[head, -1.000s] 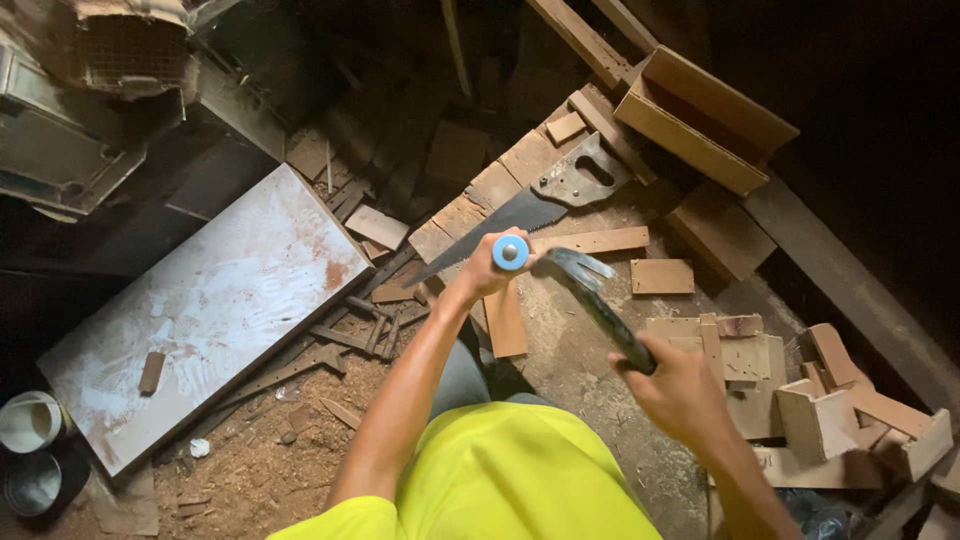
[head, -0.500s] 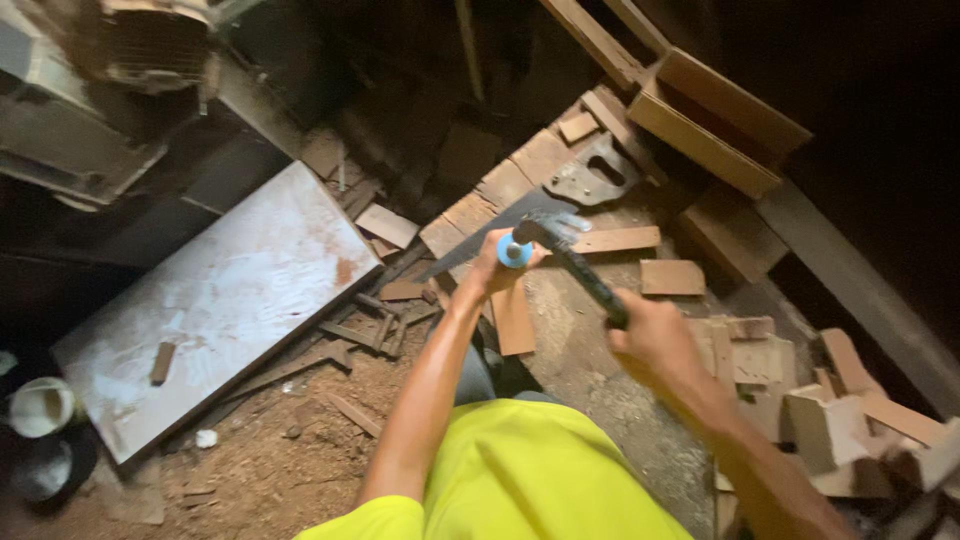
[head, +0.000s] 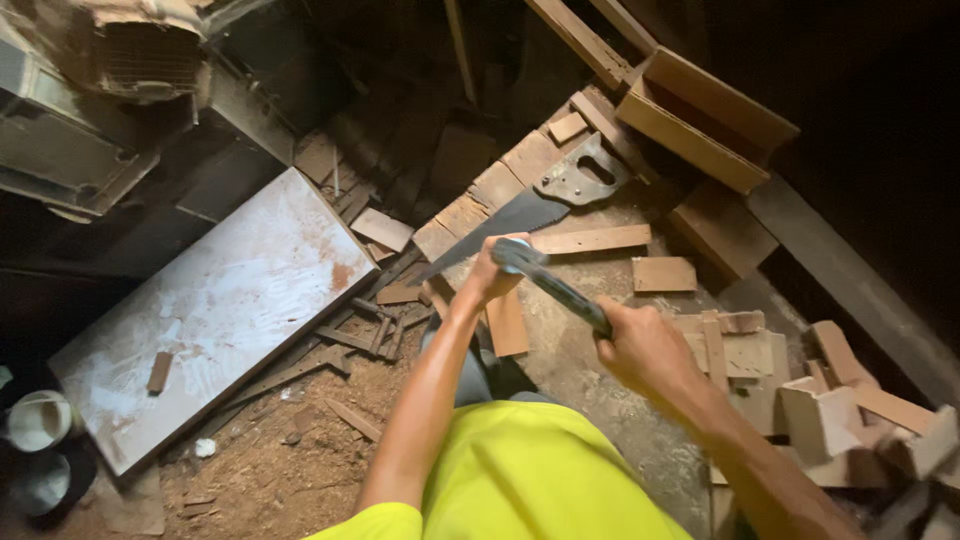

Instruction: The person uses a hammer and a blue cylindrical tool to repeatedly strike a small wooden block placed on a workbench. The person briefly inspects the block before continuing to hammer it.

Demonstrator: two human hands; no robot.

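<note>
The right hand (head: pixel 640 350) is closed around the handle of a hammer (head: pixel 550 282), whose head meets the left hand (head: pixel 490 275), closed on something unidentifiable, above a wood strip (head: pixel 507 322) and handsaw (head: pixel 545 195) on the sawdust-covered floor (head: pixel 300 470).
</note>
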